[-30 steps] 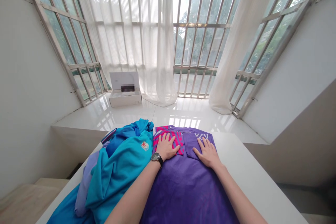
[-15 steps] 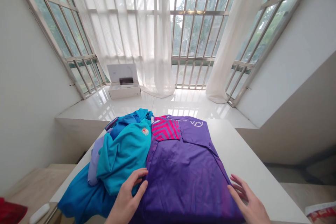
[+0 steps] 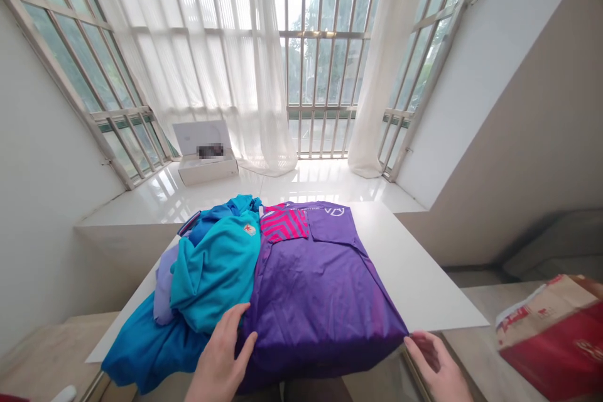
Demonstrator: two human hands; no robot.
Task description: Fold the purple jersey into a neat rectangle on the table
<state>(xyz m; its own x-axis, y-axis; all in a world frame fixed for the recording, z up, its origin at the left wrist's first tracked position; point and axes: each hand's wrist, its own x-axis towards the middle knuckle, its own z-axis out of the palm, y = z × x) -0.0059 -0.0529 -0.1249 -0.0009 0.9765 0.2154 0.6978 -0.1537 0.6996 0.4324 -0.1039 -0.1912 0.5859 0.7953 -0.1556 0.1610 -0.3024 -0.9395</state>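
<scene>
A purple sports shirt (image 3: 320, 289) lies on the white table, its sleeves folded in at the far end and its lower end hanging over the near edge. One folded sleeve (image 3: 285, 224) shows pink stripes. My right hand (image 3: 438, 364) is closed at the shirt's lower right corner, thumb and fingers pinching the fabric. At the lower left side of the shirt, my left hand (image 3: 223, 355) has thumb and fingers apart, resting by its edge. Close to that hand is a heap of clothes with a teal garment (image 3: 211, 264) on top of a blue one (image 3: 151, 339).
The white table (image 3: 414, 270) stands against a window ledge (image 3: 325, 179). An open white box (image 3: 207, 166) sits on the ledge before sheer curtains (image 3: 264, 107) and barred windows. A red and beige bag (image 3: 556, 333) stands at the right, below the tabletop.
My right hand has closed on the shirt's lower right corner. The view has swung right, bringing more of the bag in. The shirt's near end now hangs visibly over the table edge.
</scene>
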